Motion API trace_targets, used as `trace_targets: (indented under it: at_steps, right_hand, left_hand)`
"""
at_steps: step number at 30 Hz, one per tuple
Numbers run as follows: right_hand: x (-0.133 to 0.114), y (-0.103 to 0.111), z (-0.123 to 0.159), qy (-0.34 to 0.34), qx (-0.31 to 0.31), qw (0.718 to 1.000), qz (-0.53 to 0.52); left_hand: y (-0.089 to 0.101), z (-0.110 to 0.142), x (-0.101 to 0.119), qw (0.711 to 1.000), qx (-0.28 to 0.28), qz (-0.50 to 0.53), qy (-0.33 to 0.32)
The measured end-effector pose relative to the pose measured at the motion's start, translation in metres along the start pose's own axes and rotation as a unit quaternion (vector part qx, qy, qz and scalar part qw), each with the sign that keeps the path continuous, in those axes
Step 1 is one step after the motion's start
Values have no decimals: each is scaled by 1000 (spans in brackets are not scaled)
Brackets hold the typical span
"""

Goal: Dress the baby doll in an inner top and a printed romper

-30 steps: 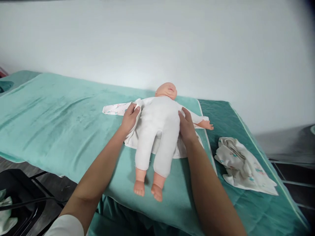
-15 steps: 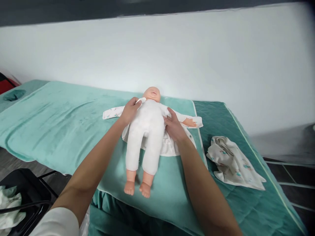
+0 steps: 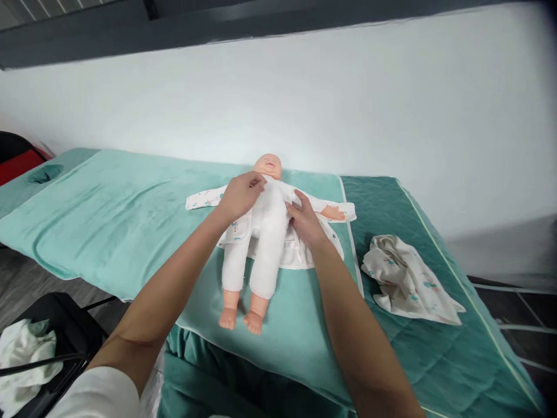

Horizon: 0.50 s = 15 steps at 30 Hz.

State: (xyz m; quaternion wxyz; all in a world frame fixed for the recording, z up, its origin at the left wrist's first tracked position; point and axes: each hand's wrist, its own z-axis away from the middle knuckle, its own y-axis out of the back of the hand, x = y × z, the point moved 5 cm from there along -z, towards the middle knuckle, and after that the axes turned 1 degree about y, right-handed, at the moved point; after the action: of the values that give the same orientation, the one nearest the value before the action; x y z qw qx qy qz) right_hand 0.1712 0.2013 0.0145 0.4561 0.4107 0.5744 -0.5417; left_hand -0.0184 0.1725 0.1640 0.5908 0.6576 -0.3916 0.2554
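Observation:
A baby doll [image 3: 267,226] with a white cloth body lies face up, feet toward me. Both its arms are in the sleeves of a white printed baby shirt [image 3: 237,229], which is open at the front. My left hand [image 3: 243,194] pinches the edge of the shirt's left front panel, drawn over the doll's chest below the chin. Against the doll's side, under the arm, my right hand [image 3: 307,220] is closed with thumb and forefinger on the white body. The shirt's right panel [image 3: 333,241] lies spread out beneath that wrist.
The doll is on a light green cover [image 3: 152,186] over a padded bed. Crumpled printed clothing [image 3: 409,281] lies on the dark green quilted part [image 3: 378,203] at right. A black chair [image 3: 65,316] holding a bundled cloth [image 3: 28,357] stands at lower left. A white wall rises behind.
My left hand has moved right across the doll's chest, bringing the shirt's left panel over the torso. My right hand stays at the doll's side. The camera view has shifted slightly.

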Motion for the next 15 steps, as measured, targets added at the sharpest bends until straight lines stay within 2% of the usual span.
trace_targets:
  at_steps: [1,3,7,9,12,15]
  right_hand:
    - [0,1,0,-3,7,1000,5]
    - [1,3,0,-10,20,1000,19]
    - [-1,2,-1,-4,21,1000,20]
    - [-2,1,-2,2,19,1000,13]
    - [-3,1,0,5,20,1000,13]
    - [-4,3,2,6,14,1000,23]
  left_hand:
    - [0,-2,-7,998,53,-41,-9]
    - [-7,-5,-25,992,86,-94,-9]
    - [-30,-4,-43,991,37,-122,-50]
    - [-35,-3,-43,988,31,-130,-82]
    - [-38,-5,-38,987,23,-126,-96]
    - [-36,8,-30,981,37,-148,-123]
